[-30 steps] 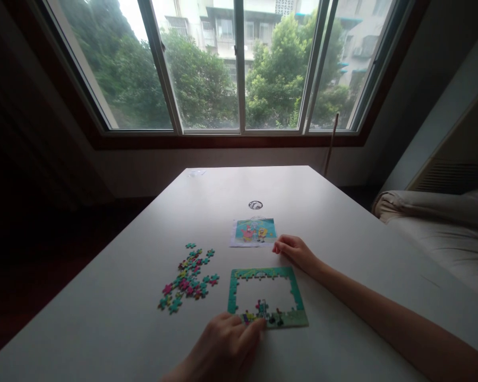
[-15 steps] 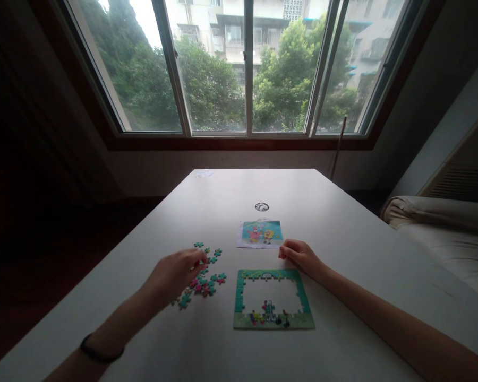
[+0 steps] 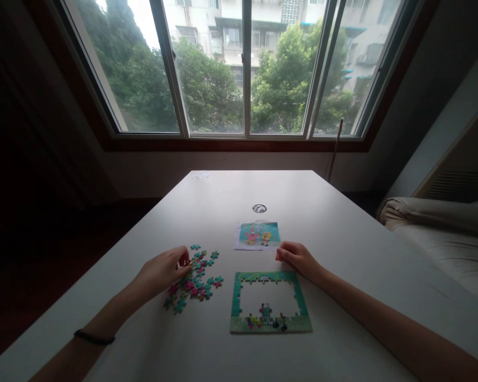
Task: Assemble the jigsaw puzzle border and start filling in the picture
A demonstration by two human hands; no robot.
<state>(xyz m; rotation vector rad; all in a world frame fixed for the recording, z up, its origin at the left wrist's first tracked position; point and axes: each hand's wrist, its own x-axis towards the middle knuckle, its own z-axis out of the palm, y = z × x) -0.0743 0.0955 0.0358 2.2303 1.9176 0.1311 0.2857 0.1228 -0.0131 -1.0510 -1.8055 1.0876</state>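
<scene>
My left hand [image 3: 164, 269] is over the left side of a heap of loose jigsaw pieces [image 3: 199, 289], mostly teal and pink. Its thumb and fingertips pinch together at a small puzzle piece [image 3: 188, 262]. To the right of the heap lies a puzzle frame [image 3: 236, 302] with a teal and green border and some assembled pieces along its bottom edge. Behind it is a picture sheet [image 3: 258, 234] with cartoon figures. My right hand [image 3: 297, 255] rests in a loose fist by the sheet's lower right corner, with nothing seen in it.
The white table [image 3: 342, 329] narrows away toward a window [image 3: 245, 69]. A round inset [image 3: 259, 208] sits in the tabletop beyond the sheet, and a clear scrap [image 3: 201, 175] lies at the far left corner. To the right is a pale padded seat [image 3: 442, 233].
My left hand has shifted left from the middle of the heap to its left side, uncovering more pieces. My right hand stays in place. The whole view has moved slightly.
</scene>
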